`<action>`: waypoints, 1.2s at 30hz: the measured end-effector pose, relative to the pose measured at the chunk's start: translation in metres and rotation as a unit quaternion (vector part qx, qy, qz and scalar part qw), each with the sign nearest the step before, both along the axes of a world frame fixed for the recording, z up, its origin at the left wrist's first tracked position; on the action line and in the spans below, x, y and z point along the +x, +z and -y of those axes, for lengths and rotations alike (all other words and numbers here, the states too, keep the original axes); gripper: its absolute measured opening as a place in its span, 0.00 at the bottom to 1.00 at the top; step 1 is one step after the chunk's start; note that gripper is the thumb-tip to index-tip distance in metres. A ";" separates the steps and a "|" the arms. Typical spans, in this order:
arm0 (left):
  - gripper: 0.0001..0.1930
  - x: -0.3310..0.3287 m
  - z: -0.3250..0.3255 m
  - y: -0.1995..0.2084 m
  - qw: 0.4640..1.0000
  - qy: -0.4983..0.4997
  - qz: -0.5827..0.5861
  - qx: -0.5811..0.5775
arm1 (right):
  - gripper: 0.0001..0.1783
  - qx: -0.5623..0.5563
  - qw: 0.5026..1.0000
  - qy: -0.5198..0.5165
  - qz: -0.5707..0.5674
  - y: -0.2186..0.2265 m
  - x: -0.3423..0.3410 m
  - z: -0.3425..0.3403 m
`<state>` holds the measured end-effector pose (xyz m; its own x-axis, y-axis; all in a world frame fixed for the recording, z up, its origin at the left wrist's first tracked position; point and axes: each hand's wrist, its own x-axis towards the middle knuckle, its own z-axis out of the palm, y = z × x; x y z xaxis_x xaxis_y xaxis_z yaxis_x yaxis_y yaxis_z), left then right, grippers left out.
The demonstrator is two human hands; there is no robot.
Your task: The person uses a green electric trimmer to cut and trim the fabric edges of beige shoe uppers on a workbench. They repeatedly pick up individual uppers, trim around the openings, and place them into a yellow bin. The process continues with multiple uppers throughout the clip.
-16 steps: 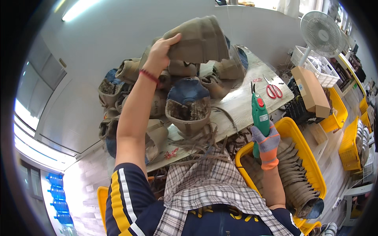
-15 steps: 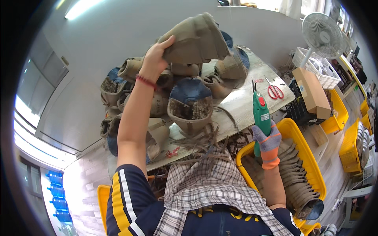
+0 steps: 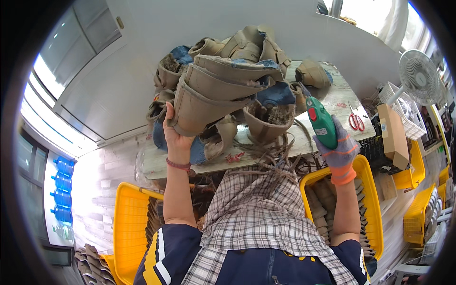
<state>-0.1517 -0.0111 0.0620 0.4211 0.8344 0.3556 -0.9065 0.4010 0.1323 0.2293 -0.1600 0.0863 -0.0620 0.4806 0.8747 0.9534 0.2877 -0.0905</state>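
My bare left hand (image 3: 179,142) grips a nested stack of tan boot uppers (image 3: 204,107), lifted over the left part of the table. Their pale fuzzy lining shows along the edges, and the thumb presses the outer side while the other fingers are mostly hidden. In my right hand (image 3: 340,149), gloved in grey and orange, is a green handheld electric cutter (image 3: 323,124) with a red button. Its tip points up beside the pile. A fleece-lined upper with a blue inside (image 3: 269,118) stands on the table between both hands.
More boot uppers (image 3: 244,45) crowd the table (image 3: 342,88). Red-handled scissors (image 3: 356,122) lie at its right. Cut strips (image 3: 278,156) hang over the near edge. Yellow crates (image 3: 124,228) with stacked pieces flank me. A cardboard box (image 3: 393,137) and fan (image 3: 420,76) stand right.
My left hand has brought the tan uppers lower and nearer, and their nested layers now show. The cutter has tilted, its tip now nearer the pile. The view has shifted.
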 end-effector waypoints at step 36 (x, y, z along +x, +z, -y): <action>0.25 0.001 0.056 -0.011 0.989 0.067 -0.132 -0.012 | 0.36 -0.039 0.993 0.103 0.042 0.004 -0.039 0.013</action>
<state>-0.1508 -0.0669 0.0509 0.3810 0.8962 0.2273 -0.8869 0.2848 0.3637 0.1903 -0.1727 0.0908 -0.2363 0.5171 0.8226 0.8806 0.4718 -0.0436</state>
